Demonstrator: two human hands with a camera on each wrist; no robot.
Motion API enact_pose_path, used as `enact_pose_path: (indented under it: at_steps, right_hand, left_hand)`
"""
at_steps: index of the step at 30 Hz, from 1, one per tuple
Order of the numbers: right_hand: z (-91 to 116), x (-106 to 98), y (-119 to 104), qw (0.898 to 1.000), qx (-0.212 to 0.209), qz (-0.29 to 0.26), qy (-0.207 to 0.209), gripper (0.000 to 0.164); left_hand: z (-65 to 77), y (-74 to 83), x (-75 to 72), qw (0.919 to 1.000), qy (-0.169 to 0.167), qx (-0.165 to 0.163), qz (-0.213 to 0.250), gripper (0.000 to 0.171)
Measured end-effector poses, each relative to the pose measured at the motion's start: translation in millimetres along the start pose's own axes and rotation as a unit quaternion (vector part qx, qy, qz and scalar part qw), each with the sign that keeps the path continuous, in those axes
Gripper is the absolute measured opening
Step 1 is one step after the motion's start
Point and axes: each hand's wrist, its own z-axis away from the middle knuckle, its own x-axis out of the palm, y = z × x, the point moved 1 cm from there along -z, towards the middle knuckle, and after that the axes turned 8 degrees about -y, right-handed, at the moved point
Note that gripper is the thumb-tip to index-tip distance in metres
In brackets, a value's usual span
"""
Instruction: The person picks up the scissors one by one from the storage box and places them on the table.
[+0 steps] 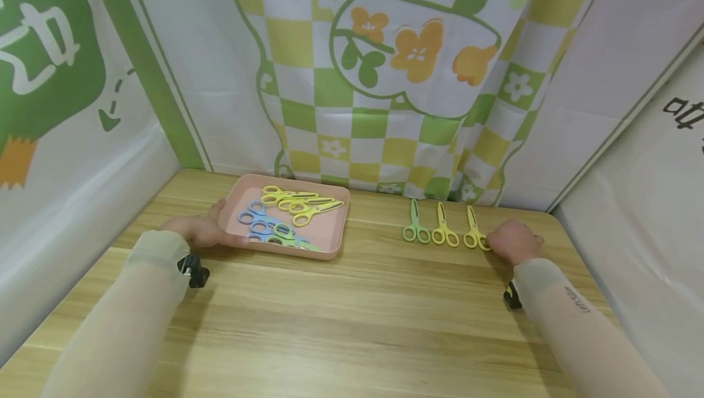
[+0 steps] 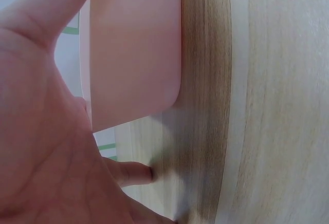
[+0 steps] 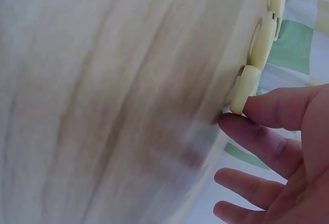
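Note:
My left hand (image 1: 200, 231) rests against the near left corner of a pink tray (image 1: 332, 233), its thumb along the front rim. In the left wrist view, the palm is beside the tray's outer wall (image 2: 134, 54) and other fingers reach down to the table. Several yellow, blue and green scissors lie in the tray. At the right, my right hand (image 1: 516, 241) pinches a handle loop of yellow scissors (image 1: 472, 221) between thumb and index finger; its other fingers are spread apart. Yellow scissors (image 1: 441, 219) and green scissors (image 1: 415, 217) lie to the left, blades pointing away.
The wooden table (image 1: 352, 318) meets a checkered, flower-printed curtain (image 1: 368, 129) at its back edge. White printed sheets hang at the left and right sides. Bare tabletop separates the tray from the row of scissors.

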Motion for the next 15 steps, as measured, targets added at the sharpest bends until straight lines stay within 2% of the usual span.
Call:
enact_pose_path:
  at_steps: [15]
  right_hand:
    - [0, -5, 2, 1.0, -0.001, -0.004, -0.022, 0.023]
  left_hand:
    - [-14.4, -11.9, -3.0, 0.9999, -0.001, 0.001, 0.011, 0.151]
